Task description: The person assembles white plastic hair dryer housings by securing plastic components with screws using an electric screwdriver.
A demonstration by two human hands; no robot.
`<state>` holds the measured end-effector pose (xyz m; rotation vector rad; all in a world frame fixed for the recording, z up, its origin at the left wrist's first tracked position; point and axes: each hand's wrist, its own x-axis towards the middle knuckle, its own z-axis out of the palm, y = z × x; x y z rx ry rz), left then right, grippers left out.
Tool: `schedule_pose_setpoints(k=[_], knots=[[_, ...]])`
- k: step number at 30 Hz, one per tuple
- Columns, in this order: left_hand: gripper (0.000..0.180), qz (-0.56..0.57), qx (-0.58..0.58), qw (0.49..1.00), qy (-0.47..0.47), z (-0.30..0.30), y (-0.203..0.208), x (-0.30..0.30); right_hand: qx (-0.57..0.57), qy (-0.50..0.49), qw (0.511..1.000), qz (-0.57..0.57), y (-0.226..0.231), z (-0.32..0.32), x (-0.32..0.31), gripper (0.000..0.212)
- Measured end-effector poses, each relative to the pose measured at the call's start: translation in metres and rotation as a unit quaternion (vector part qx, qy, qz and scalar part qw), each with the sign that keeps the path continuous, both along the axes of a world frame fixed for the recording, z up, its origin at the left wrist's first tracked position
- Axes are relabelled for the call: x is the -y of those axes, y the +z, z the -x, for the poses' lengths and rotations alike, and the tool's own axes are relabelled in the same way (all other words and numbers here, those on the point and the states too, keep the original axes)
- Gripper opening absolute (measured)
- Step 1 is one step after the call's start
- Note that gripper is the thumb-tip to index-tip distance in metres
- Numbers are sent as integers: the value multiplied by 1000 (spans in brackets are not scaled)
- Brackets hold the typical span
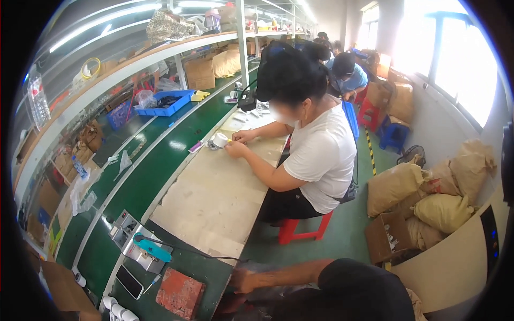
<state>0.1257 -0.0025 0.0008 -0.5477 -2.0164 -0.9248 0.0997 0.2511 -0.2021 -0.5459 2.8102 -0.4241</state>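
My right arm, in a dark sleeve, comes in from the lower right. My right hand is low beside the table's near edge, its fingers smeared and partly hidden. A greyish blur lies around it, and I cannot make out what it holds, if anything. My left hand does not show plainly; a dark reddish shape under the edge is too dim to name. Nearest on the table are a worn red block, a phone with a dark screen, and a teal-handled tool with a cord, resting on a metal-cased device.
Beige board covers much of the green table. Beyond it a co-worker on a red stool handles a white part. White fittings lie lower left. Sacks and a carton stand at the right; shelving runs along the left.
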Motion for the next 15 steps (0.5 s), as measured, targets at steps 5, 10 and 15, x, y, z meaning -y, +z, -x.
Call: schedule_pose_setpoints(k=[5,10,15], knots=[[29,206,332,906,-161,-70,-75,-20,144,218,936,-235,22,19,34,60],[41,347,492,790,-115,-42,-173,-15,142,730,667,46,-90,34,73,40],[37,319,211,922,-61,-32,-223,57,103,840,501,181,-182,75,122,31]])
